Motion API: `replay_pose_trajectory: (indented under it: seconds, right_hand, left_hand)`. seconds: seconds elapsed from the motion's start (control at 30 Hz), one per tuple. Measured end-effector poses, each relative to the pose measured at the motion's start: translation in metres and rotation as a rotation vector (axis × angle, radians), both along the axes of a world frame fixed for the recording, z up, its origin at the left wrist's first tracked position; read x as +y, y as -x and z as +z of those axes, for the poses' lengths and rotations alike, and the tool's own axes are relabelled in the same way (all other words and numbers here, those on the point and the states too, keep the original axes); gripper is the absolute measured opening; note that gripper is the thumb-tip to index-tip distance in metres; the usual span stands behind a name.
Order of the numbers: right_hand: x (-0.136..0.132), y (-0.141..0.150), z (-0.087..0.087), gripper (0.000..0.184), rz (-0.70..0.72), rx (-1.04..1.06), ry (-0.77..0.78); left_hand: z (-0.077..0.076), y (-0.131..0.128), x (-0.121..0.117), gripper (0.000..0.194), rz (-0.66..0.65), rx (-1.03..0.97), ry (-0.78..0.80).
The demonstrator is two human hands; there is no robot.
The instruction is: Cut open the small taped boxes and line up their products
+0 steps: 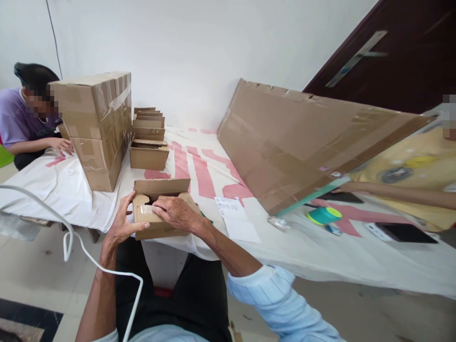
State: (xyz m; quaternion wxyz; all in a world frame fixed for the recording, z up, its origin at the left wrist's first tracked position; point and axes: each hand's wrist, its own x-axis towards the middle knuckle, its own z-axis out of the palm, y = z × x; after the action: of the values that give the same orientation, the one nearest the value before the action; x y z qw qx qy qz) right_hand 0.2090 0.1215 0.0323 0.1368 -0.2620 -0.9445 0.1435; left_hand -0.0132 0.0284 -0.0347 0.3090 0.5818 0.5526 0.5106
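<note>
A small cardboard box (pixel 162 230) sits at the near edge of the cloth-covered table, its back flap standing up and a strip of clear tape (pixel 145 209) on its near top part. Around the box's left end is my left hand (pixel 123 221), thumb along the front and fingers at the far corner. My right hand (pixel 176 212) lies over the top, fingers curled against the flap beside the tape. It hides part of the box opening, and what is inside cannot be made out.
Behind it stand a row of open small boxes (pixel 147 156) and a taped stack of cartons (pixel 103 118). A large cardboard panel (pixel 302 137) leans at right, near a paper sheet (pixel 238 223), a teal tape roll (pixel 324 215) and a tablet (pixel 409 232). A white cable (pixel 103 270) crosses my left arm. People sit at both sides.
</note>
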Motion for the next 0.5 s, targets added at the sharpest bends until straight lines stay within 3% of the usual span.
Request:
replay_pose_trajectory:
  seconds: [0.27,0.5]
  right_hand:
    - [0.0011,-0.0006,0.0030,0.030,-0.024,0.013,-0.003]
    - [0.0014,-0.0042,-0.0018,0.033,0.074,0.095,-0.128]
  left_hand:
    - [0.0032,-0.0018,-0.0006,0.115,0.005,0.023,0.013]
    - [0.0020,-0.0022,-0.0009,0.111,-0.009,0.023,-0.015]
